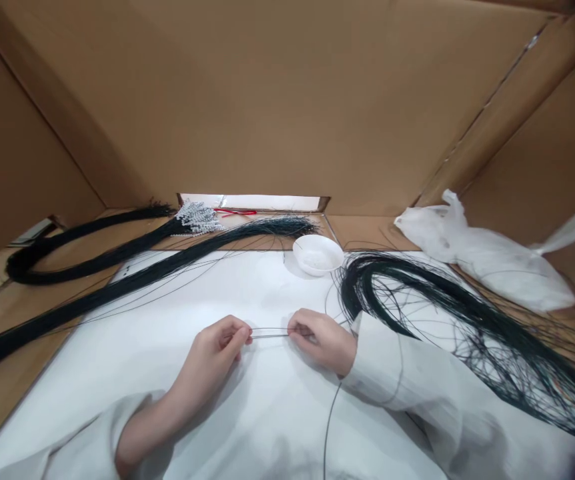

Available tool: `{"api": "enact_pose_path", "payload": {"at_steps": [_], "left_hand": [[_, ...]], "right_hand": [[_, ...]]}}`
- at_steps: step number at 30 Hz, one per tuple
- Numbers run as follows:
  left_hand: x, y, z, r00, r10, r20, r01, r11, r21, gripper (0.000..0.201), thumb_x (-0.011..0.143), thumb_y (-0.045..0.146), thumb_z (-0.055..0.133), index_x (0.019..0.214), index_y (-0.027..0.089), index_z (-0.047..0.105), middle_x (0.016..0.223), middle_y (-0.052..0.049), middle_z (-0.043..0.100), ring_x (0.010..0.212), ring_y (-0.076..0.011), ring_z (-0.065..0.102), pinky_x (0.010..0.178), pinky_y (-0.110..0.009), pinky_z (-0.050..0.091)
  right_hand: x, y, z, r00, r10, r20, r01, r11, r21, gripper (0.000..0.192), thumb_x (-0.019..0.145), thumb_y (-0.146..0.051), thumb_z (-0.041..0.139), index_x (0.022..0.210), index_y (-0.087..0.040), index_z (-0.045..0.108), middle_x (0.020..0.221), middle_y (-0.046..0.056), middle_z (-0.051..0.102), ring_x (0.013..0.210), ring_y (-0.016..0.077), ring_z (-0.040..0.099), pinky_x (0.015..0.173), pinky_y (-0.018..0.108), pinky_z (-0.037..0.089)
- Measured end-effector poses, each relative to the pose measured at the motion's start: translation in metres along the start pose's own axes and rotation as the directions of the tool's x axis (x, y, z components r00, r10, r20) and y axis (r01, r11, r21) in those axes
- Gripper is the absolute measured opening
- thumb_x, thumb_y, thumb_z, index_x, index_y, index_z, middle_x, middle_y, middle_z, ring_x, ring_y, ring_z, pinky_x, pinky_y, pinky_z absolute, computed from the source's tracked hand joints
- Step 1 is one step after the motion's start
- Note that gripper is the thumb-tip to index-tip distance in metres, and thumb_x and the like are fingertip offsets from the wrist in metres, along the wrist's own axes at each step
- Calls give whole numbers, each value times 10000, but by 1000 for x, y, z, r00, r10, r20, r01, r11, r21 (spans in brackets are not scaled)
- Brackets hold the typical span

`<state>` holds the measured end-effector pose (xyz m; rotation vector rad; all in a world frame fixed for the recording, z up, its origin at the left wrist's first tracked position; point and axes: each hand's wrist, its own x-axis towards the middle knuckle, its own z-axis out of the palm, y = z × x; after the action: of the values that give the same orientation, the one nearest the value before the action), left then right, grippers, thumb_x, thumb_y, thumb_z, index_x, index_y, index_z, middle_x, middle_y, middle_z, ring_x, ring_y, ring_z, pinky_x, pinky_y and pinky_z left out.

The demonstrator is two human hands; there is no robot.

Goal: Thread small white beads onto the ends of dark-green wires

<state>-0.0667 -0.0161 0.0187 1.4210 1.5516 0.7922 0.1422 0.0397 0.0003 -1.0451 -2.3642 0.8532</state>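
My left hand (pixel 217 350) and my right hand (pixel 320 340) rest on a white sheet (pixel 142 333), each pinching one end of a short stretch of thin dark wire (pixel 270 332) held level between them. The wire's tail runs down from my right hand past my white sleeve (pixel 407 380). A small white bowl (pixel 317 254) stands just beyond my hands. A loose tangle of dark green wires (pixel 417 293) lies right of my right hand, partly over the sleeve.
A long bundle of dark wires (pixel 117 283) crosses the left side. Behind it lies a second bundle tipped with white beads (pixel 198 219). A crumpled white plastic bag (pixel 487 257) sits at the right. Cardboard walls (pixel 287 100) enclose the space.
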Motion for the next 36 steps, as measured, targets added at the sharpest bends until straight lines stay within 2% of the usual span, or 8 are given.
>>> {"api": "enact_pose_path", "payload": {"at_steps": [3, 7, 13, 19, 22, 26, 30, 36], "left_hand": [[-3, 1, 2, 1000, 23, -21, -22, 1000, 22, 251, 828, 396, 440, 762, 187, 561, 653, 15, 561, 531, -106, 456, 510, -215, 323], [-3, -1, 4, 993, 106, -47, -99, 987, 127, 224, 841, 359, 430, 792, 206, 586, 771, 3, 606, 681, -140, 524, 620, -237, 368], [0, -7, 8, 971, 236, -40, -209, 919, 334, 211, 884, 286, 341, 790, 199, 509, 830, -11, 531, 761, -155, 501, 694, -279, 369], [4, -3, 13, 959, 282, -40, -244, 885, 396, 179, 884, 254, 337, 782, 199, 474, 843, -14, 490, 758, -161, 482, 684, -294, 362], [7, 1, 15, 954, 293, -63, -253, 900, 354, 184, 885, 259, 342, 776, 200, 478, 818, -11, 495, 744, -158, 481, 674, -288, 360], [8, 1, 15, 959, 273, -80, -249, 942, 225, 169, 885, 279, 350, 815, 199, 482, 809, -9, 519, 742, -148, 490, 675, -273, 369], [7, 0, 13, 978, 197, -60, -194, 979, 59, 154, 865, 314, 398, 843, 199, 498, 811, -4, 547, 734, -136, 504, 645, -248, 386], [9, 3, 12, 994, 77, -73, -84, 992, -99, 170, 820, 324, 462, 782, 175, 534, 747, -3, 566, 660, -120, 498, 575, -219, 376]], "right_hand": [[0, -1, 1, 1000, 4, -22, -4, 1000, 20, 77, 760, -131, 468, 772, -157, 539, 774, 36, 555, 688, 122, 521, 645, 229, 418], [1, -2, 1, 1000, -14, -26, 15, 1000, 23, 88, 741, -115, 478, 757, -155, 555, 768, 38, 558, 688, 123, 526, 646, 228, 418], [1, -7, 1, 999, 42, 27, -44, 996, 75, 105, 732, -100, 458, 753, -154, 544, 685, 11, 586, 615, 107, 530, 589, 209, 406], [13, -18, 2, 994, 47, 100, -65, 980, 190, 111, 742, -145, 484, 809, -141, 571, 718, 29, 614, 647, 121, 556, 613, 224, 426], [24, -22, 4, 992, 83, 101, -108, 954, 279, 84, 740, -171, 512, 770, -133, 582, 680, 32, 611, 614, 115, 545, 592, 224, 425], [30, -24, 8, 979, 167, 114, -200, 877, 437, 51, 744, -173, 513, 729, -133, 542, 613, 26, 599, 542, 97, 518, 553, 218, 422], [28, -24, 11, 963, 235, 131, -268, 794, 546, 59, 747, -196, 525, 728, -144, 506, 597, 20, 597, 497, 83, 498, 526, 211, 421], [26, -24, 14, 959, 249, 136, -277, 718, 639, 105, 764, -243, 528, 730, -152, 490, 629, 34, 617, 485, 77, 495, 504, 208, 415]]}}
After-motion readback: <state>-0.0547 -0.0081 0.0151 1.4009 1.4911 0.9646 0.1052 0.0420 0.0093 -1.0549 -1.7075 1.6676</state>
